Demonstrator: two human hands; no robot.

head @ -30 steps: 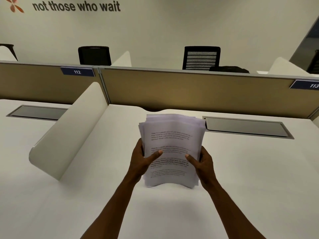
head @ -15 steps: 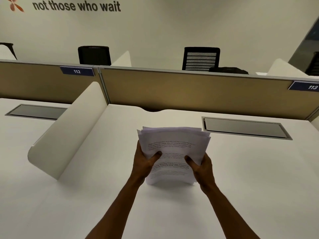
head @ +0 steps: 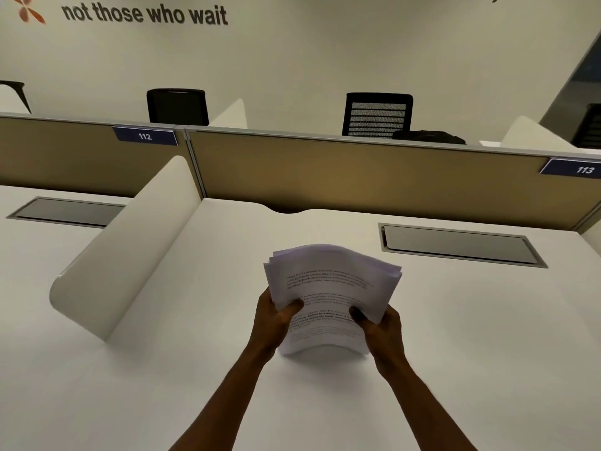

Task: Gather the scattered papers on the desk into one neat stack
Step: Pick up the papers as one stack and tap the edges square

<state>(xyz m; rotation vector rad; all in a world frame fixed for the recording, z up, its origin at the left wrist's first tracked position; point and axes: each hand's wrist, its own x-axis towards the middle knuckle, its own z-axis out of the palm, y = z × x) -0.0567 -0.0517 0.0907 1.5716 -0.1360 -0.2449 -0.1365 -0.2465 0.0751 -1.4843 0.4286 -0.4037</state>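
Observation:
A bundle of printed white papers [head: 331, 288] is held over the middle of the white desk [head: 195, 369]. My left hand [head: 276, 320] grips its left edge with the thumb on the top sheet. My right hand [head: 380, 327] grips its right edge the same way. The sheets tilt away from me and bow upward, with the near edge arched just above the desk surface. Their far edges are uneven and fan out slightly. No loose sheets are visible elsewhere on the desk.
A curved white divider [head: 130, 252] stands to the left of the papers. A grey cable flap [head: 458, 244] lies flush in the desk at the back right. A tan partition [head: 357, 177] closes the back. Black chairs [head: 377, 113] stand beyond it.
The bundle was nearly upright a second ago; it has tipped away from me and bowed, and its top edge has dropped lower. Both hands kept their hold.

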